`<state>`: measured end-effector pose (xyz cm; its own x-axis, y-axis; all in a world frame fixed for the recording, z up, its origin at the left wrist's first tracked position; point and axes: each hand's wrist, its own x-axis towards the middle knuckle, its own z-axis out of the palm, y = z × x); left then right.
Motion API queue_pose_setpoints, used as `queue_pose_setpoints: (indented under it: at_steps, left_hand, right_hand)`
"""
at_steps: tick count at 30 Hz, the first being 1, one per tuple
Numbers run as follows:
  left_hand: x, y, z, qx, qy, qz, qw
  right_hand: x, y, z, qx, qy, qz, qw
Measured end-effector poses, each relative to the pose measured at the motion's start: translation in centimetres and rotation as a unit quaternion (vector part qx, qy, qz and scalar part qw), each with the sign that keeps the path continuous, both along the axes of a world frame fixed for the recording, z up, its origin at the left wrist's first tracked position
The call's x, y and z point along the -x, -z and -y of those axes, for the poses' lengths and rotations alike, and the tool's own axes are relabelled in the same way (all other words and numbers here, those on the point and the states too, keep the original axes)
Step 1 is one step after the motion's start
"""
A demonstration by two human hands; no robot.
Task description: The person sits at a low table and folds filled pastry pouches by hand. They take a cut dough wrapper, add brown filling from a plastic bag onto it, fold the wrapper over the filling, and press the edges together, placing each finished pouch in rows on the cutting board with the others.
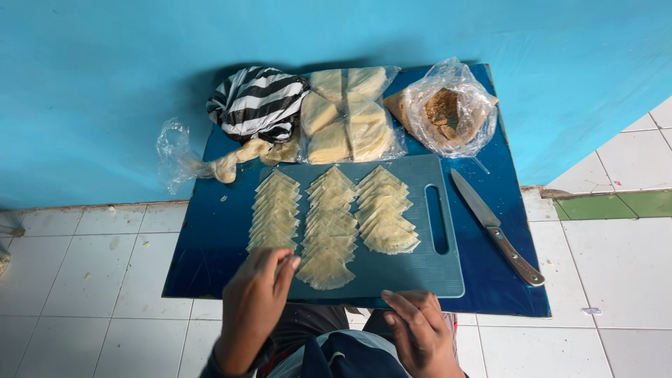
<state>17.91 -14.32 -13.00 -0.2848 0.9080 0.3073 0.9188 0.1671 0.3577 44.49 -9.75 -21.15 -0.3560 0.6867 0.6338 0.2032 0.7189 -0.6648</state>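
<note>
Both forearms are cut off by the bottom edge, and the person's lap hides the near rim of the blue desk (210, 266). What the left hand (257, 294) has under its fingertips is hard to make out: the fingers curl down over the near end of the left row of pale triangular slices (274, 213), and whether they pinch a slice or only touch it cannot be told. The hand is loosely curled, back to the camera, wrist bent up from the lower left.

The right hand (420, 329) holds nothing. Its fingers lie flat and slightly spread, their tips resting on the near edge of the teal cutting board (434, 269), with the wrist coming up from below.

The slices lie in 3 overlapping rows on the board, just beyond both hands; the middle row ends between the hands, close to the left fingertips. A knife (493, 227) with a wooden handle lies on the desk to the right of the board, well apart from the right hand.

Far beyond the hands, a clear bag of pale blocks (346, 115), a clear bag with brown crumbs (448, 108) and a black-and-white striped bag (255, 101) sit against the blue wall. Their contents are blurred by plastic glare.
</note>
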Motion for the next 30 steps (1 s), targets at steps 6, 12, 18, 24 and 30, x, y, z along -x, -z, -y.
queue_pose_setpoints:
  at_steps: [6, 12, 18, 24, 30]
  left_hand:
    - [-0.7, 3.5, 2.7, -0.005, -0.055, 0.028, 0.998]
    - [-0.5, 3.4, 2.0, -0.069, -0.029, 0.045, 0.996]
    - [0.6, 3.1, 1.5, -0.045, -0.006, 0.079, 0.996]
    - [0.6, 1.7, 1.0, -0.011, 0.006, 0.102, 0.995]
    - [0.9, 0.2, 0.0, 0.02, 0.011, 0.134, 0.991]
  right_hand:
    - [1.5, -4.0, -1.9, -0.033, -0.002, 0.084, 0.996]
    - [-2.0, -9.4, -8.5, -0.037, 0.172, 0.17, 0.97]
    - [-1.0, -12.2, -17.8, -0.075, 0.22, 0.277, 0.932]
    - [3.3, -15.1, -19.4, 0.043, 0.207, 0.289, 0.933]
    - [4.6, -18.0, -19.1, -0.054, 0.268, 0.323, 0.906]
